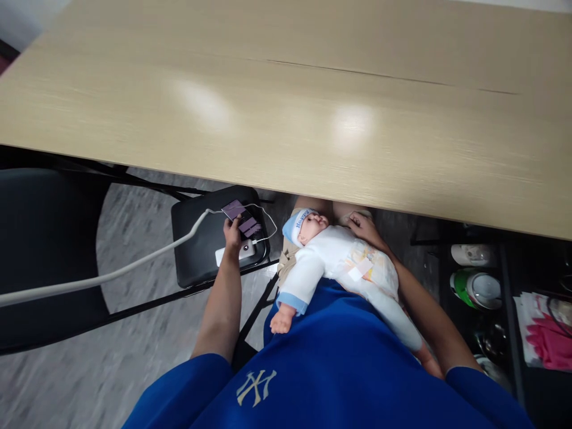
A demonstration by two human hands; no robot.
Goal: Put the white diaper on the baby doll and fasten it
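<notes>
A mobile phone (246,224) with a lit screen is gripped in my left hand (232,232), above a black padded seat (190,253). Close by on that seat lies a white power bank (221,256), with a white cable (273,223) plugged into it. A baby doll (333,253) lies on its back across my lap, in a white top, a diaper and a blue-and-white cap (295,226). My right forearm runs along the doll's far side. My right hand (364,227) rests on my leg beside the doll's upper body, fingers loosely extended.
A wooden table (286,137) spans the view in front of me, its near edge over my knees. A thick white cable (134,268) crosses from the left past a black chair (44,250). At right, a dark shelf holds a green-and-white container (476,289) and pink cloth (552,342).
</notes>
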